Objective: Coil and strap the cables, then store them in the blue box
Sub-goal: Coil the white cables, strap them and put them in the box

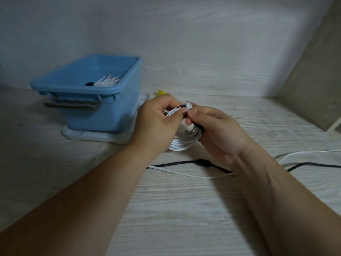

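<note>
just right of the blue box (103, 115), our left hand (158, 117) and right hand (217, 130) both pinch a white cable coil (181, 143) at its black strap (199, 127) (another coil (108, 81) lies inside the box). a loose black cable (184, 162) and a loose white cable (184, 174) run beneath our wrists.

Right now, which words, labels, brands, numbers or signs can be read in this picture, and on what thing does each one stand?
None can be read in this view.
The blue plastic box shows plain walls, no label.
The coiled white cable, gripped by the left hand and the right hand, shows no print.
The loose black cable and the loose white cable on the pale wood-grain table are too thin to show any.
</note>
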